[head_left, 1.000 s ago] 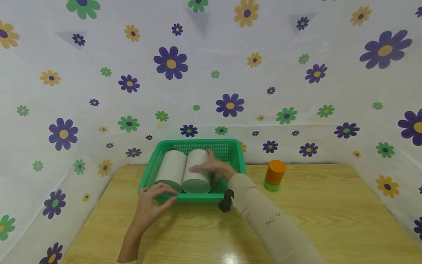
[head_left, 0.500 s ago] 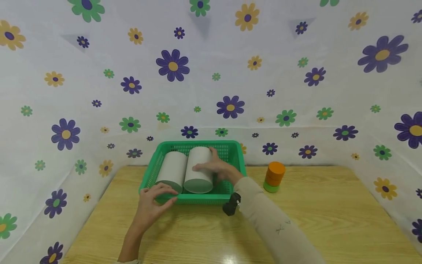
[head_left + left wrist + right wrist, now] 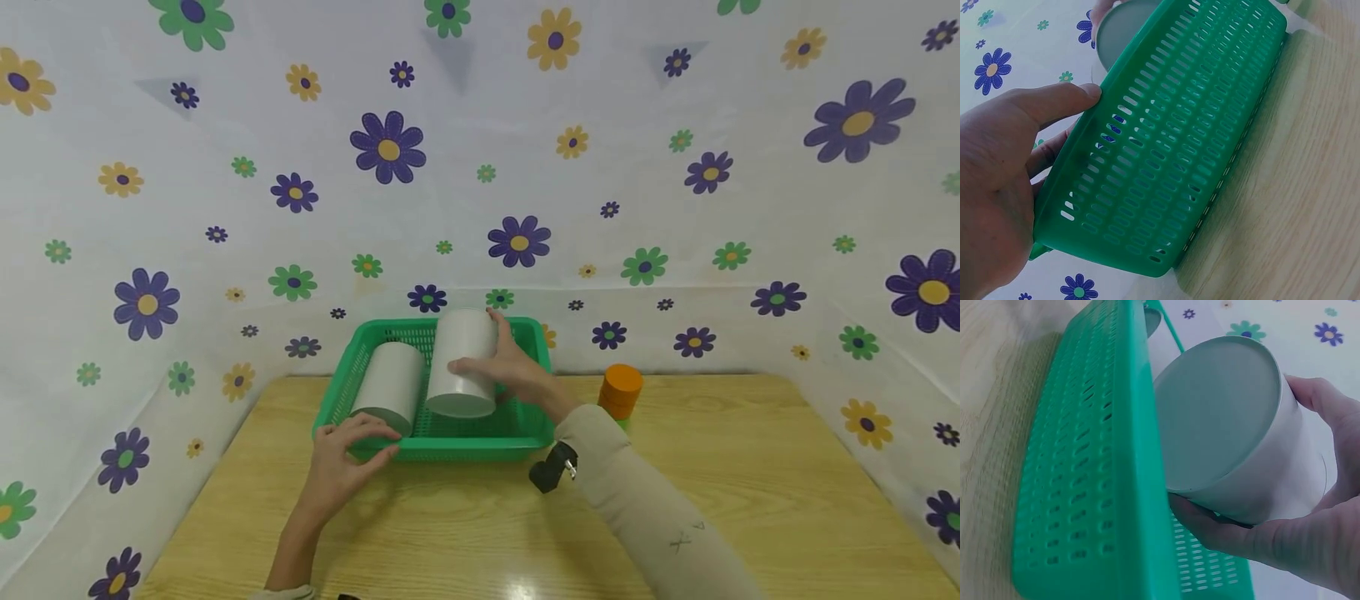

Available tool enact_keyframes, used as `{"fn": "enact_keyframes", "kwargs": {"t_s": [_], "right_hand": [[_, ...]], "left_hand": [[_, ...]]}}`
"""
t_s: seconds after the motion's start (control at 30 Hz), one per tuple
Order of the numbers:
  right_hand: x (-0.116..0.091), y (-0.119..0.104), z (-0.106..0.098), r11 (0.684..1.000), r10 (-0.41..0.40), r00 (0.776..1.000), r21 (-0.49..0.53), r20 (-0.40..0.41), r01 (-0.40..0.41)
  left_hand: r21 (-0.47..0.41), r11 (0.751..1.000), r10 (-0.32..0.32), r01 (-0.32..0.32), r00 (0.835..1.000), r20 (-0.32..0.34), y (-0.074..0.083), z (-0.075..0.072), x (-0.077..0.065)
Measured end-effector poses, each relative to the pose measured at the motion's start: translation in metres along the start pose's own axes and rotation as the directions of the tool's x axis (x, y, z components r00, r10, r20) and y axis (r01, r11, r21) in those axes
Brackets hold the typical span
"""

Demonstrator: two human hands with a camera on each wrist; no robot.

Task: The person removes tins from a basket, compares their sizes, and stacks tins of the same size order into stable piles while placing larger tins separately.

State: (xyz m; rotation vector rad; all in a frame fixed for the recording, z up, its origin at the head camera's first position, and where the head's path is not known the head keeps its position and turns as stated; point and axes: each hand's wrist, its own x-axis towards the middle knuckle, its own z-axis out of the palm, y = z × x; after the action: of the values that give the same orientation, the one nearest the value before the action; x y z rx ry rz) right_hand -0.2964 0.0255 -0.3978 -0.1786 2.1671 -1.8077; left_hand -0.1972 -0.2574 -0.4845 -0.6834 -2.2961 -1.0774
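Note:
My right hand grips a white cylinder from its right side, thumb across the front and fingers behind. The cylinder is tilted and raised over the green plastic basket, its flat round end facing me. In the right wrist view that pale end overlaps the basket's rim. A second white cylinder lies in the left part of the basket. At the basket's front left corner, my left hand holds the rim, thumb outside and fingers over the inner side, as the left wrist view shows.
Right of the basket, an orange cylindrical stack with a green base stands on the wooden table. A flower-printed sheet hangs close behind the table and at both sides. A small black device sits at my right wrist.
My right hand has lifted the right-hand cylinder up and slightly right, away from the other cylinder and off the basket's floor. The left hand stays on the rim.

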Motion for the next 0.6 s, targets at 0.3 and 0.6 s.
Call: {"fn": "enact_keyframes", "kwargs": {"t_s": [0.3,0.6], "right_hand": [[-0.017,-0.005,-0.008,0.996,-0.083,0.997,-0.026,0.002,0.083],[-0.034,-0.002,-0.01,0.981,-0.189,0.982,-0.033,0.002,0.189]], "left_hand": [[-0.011,1.0,-0.007,0.007,1.0,-0.005,0.0,0.0,-0.001],[-0.015,1.0,-0.009,0.009,1.0,0.001,-0.001,0.0,-0.001]]}}
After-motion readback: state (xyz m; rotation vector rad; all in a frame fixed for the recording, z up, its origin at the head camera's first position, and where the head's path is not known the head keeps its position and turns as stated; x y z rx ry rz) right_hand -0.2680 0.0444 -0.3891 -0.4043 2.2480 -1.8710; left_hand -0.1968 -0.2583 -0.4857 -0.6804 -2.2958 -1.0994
